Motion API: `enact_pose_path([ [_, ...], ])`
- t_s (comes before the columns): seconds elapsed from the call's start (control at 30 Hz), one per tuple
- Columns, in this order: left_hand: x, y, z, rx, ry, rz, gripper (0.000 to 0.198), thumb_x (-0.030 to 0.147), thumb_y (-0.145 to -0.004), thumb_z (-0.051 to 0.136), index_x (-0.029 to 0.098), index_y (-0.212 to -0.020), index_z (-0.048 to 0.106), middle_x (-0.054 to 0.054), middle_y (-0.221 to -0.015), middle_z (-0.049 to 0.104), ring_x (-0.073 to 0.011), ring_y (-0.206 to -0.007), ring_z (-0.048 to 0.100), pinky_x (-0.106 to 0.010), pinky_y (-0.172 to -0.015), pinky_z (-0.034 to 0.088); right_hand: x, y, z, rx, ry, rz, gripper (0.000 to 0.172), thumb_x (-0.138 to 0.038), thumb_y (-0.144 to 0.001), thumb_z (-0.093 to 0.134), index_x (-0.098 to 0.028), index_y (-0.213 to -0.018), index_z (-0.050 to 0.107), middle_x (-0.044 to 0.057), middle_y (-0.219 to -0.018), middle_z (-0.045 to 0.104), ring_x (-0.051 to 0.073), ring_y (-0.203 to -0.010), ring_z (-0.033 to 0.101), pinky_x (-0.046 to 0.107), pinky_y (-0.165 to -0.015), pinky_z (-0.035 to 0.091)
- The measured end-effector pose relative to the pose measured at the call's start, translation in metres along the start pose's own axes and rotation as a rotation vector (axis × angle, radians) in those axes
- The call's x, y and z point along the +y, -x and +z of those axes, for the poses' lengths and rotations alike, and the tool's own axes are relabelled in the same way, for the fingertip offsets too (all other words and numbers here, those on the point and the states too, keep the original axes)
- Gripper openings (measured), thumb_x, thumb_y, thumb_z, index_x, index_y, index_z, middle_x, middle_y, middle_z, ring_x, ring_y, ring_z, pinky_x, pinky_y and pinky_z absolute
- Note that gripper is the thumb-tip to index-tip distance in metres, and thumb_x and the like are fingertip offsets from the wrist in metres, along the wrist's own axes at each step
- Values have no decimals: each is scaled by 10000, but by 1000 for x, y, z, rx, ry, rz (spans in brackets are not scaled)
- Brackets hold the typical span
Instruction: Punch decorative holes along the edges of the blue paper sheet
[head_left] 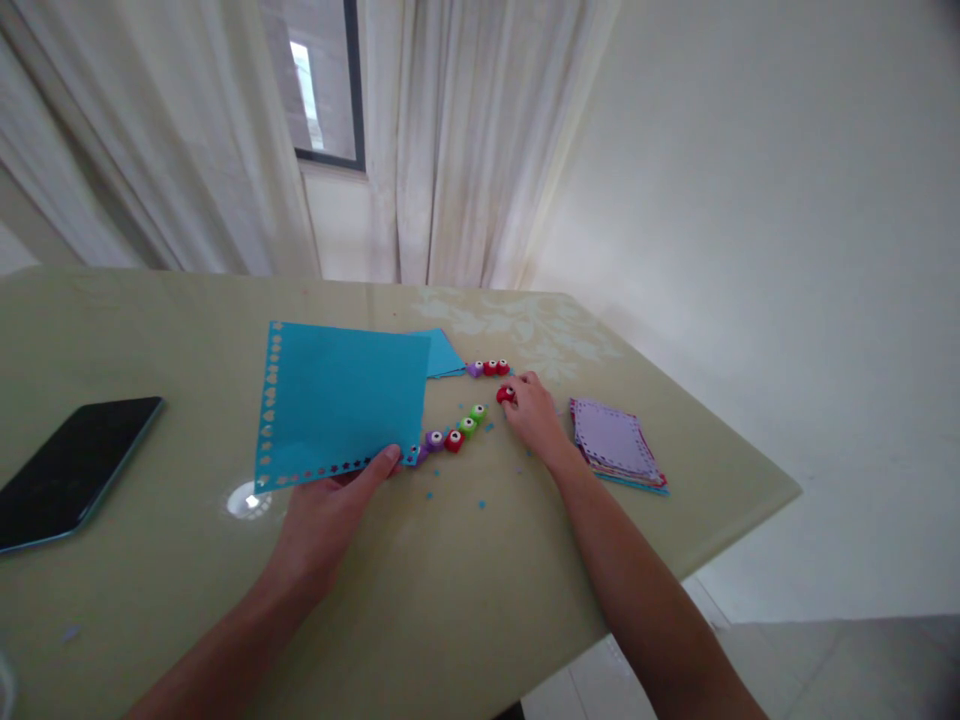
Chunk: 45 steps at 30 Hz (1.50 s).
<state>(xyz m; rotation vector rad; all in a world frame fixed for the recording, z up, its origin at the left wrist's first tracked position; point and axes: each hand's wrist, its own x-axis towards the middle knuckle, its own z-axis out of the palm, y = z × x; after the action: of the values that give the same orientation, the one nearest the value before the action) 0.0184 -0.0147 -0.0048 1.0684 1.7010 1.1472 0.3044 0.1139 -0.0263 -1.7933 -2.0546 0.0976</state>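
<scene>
My left hand (337,515) grips a blue paper sheet (349,395) by its lower right edge, thumb on top. Small punched shapes line the sheet's left and bottom edges. Between finger and thumb, my right hand (531,412) pinches a small red punch (505,394). Just right of the sheet, a slanting row of small punches lies on the table, among them a purple one (434,440), a red one (454,440) and a green one (478,412). Farther back, a purple punch (475,369) and two red ones (490,368) sit side by side.
More blue paper (444,352) lies behind the held sheet. A stack of edge-punched squares, lilac on top (615,440), is right of my right hand. A dark phone or tablet (79,465) rests at the left. Blue paper bits (481,505) are scattered on the table (420,610).
</scene>
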Motion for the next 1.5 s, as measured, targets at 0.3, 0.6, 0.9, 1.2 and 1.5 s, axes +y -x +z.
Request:
enact_pose_path([
  [0.3,4,1,0,-36,-25,-14,427,677,-752,748,271,-823,862,-95,-1045,869,-425,-1176,759,-596,-1185,493,-38,20,-26,21,-1033,121,273,-287,-817,742,-242,-1084,712,35,-1065,735,172,-808,680,358,-827,589],
  [0.6,-4,0,-2,-21,-34,87,371,647,-805,759,290,-834,854,-73,-999,870,-392,-1130,780,-558,-1182,502,-97,55,-12,-454,-1466,224,446,-530,-717,982,-206,-940,772,33,-912,775,172,-780,719,325,-777,587],
  [0.9,-2,1,-1,-31,-53,77,430,672,-786,752,269,-890,862,-105,-1018,866,-413,-1104,785,-565,-1131,541,-99,56,-10,-476,-1402,120,473,-599,-760,946,-210,-968,775,5,-840,736,135,-706,615,280,-684,475],
  [1.2,2,1,0,-59,-79,90,386,642,-811,736,273,-868,834,-84,-971,870,-385,-1108,791,-553,-1173,517,-100,54,-5,-391,-1467,107,421,-482,-704,1004,-211,-948,793,-3,-853,738,144,-762,631,298,-768,509],
  [1.5,-1,0,2,-59,-127,147,412,640,-820,701,289,-999,824,-84,-1106,860,-392,-1218,755,-593,-1254,434,-98,55,-4,-484,-1450,131,458,-522,-714,986,-213,-1004,812,-5,-818,728,139,-711,624,284,-683,481],
])
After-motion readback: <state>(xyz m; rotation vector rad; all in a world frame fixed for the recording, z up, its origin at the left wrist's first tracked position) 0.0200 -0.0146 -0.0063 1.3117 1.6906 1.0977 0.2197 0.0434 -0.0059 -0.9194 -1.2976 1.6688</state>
